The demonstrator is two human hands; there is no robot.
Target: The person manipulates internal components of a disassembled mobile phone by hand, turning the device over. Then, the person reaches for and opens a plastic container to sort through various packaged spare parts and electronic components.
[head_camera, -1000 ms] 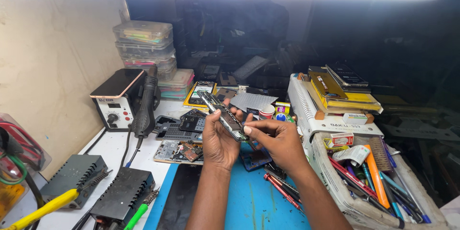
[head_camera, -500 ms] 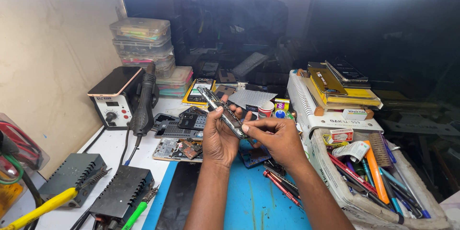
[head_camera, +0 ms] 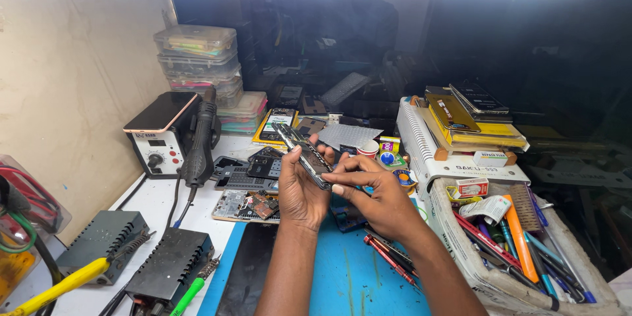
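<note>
A: The blue mat (head_camera: 368,276) lies under your wrists, loose circuit boards (head_camera: 247,205) at nine o'clock.

B: Your left hand (head_camera: 299,191) wraps the opened phone (head_camera: 304,155); your right hand (head_camera: 378,201) has fingertips pinched on its lower edge.

A: Tilted like that, it could slip onto the boards.

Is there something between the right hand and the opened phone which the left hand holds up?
Nothing visible. The left hand grips the opened dark phone above the blue work mat, and the right hand reaches it directly, fingertips at its lower edge.
</note>
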